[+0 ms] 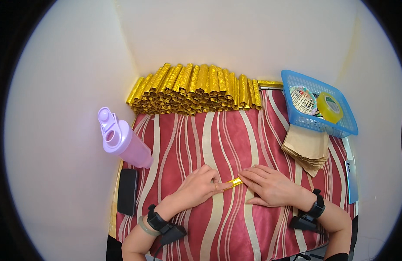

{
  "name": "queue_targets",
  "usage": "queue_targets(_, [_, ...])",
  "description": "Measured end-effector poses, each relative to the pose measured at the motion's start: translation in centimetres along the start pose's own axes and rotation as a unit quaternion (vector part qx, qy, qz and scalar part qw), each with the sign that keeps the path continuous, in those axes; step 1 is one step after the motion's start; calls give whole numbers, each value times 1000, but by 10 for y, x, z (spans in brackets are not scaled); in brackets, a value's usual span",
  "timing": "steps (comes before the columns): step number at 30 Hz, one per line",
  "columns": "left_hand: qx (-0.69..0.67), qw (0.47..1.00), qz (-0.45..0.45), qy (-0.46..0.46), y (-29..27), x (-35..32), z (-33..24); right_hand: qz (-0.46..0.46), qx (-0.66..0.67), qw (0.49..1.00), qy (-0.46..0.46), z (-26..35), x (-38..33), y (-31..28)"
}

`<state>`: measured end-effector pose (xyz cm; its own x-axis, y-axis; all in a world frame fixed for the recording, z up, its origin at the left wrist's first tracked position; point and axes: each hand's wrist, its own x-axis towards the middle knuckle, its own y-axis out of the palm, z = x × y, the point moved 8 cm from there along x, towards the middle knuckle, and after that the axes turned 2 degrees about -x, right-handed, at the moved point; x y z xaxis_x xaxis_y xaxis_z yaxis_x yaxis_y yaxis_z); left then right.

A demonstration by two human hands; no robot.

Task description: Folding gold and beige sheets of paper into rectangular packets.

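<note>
Gold strip (235,182): on the cloth (227,224), between the hands; looks flat, apparently unfinished.
Tubes (188,89): many piled behind, seemingly done; how many remain is unclear.
Left hand (200,186): curled, index on the strip's left end; grip can't be told.
Right hand (270,188): flattened, thumb apart, fingertips over its right end.

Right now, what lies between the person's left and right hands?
In the head view, a gold strip shows between the left hand and the right hand, over the striped cloth.
</note>
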<state>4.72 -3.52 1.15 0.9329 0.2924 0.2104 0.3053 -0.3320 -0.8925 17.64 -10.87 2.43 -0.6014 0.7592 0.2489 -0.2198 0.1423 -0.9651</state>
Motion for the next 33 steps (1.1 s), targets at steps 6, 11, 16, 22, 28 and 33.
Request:
queue_targets(6, [-28,999,-39,22,0,-3,2,61,39,997,15,5,-5,13])
queue_targets(11, [-21,999,-19,25,6,-5,6,73,21,997,21,5,-5,15])
queue_targets(16, [-12,1000,3,27,9,-5,3,66,21,997,27,4,-6,16])
queue_targets(22, [74,995,42,50,9,-4,-10,55,24,998,28,-4,-9,17])
queue_targets(28, [72,993,86,35,12,-11,-11,50,4,998,30,-10,-12,17])
queue_targets(33, [15,994,104,0,12,-23,-3,54,1,998,44,-12,-16,15])
